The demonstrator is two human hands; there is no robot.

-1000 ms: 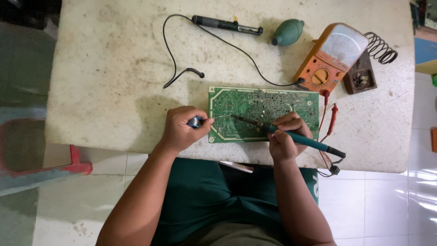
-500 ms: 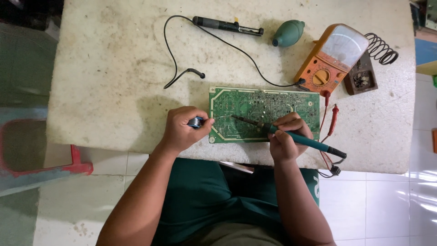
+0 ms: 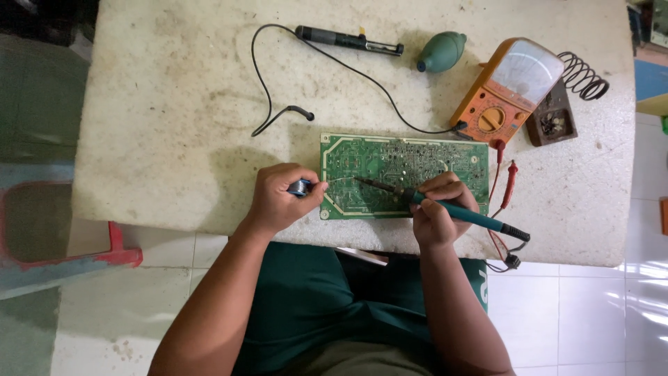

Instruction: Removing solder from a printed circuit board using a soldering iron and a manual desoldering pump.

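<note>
A green circuit board [image 3: 403, 163] lies solder side up near the front edge of a worn white table [image 3: 174, 104]. My right hand [image 3: 440, 209] grips a teal-handled soldering iron [image 3: 459, 212], its tip resting on the board's left-centre area. At the board's left edge my left hand [image 3: 278, 198] pinches a small spool of solder wire [image 3: 300, 186], and a thin strand runs from it toward the iron's tip.
Behind the board sit an orange analog multimeter [image 3: 511, 87] with red and black probes [image 3: 510, 182], a dark desoldering pump [image 3: 348, 40], a green rubber blower bulb [image 3: 442, 52], and a coiled iron stand [image 3: 567, 97]. A red stool [image 3: 62, 237] stands at left.
</note>
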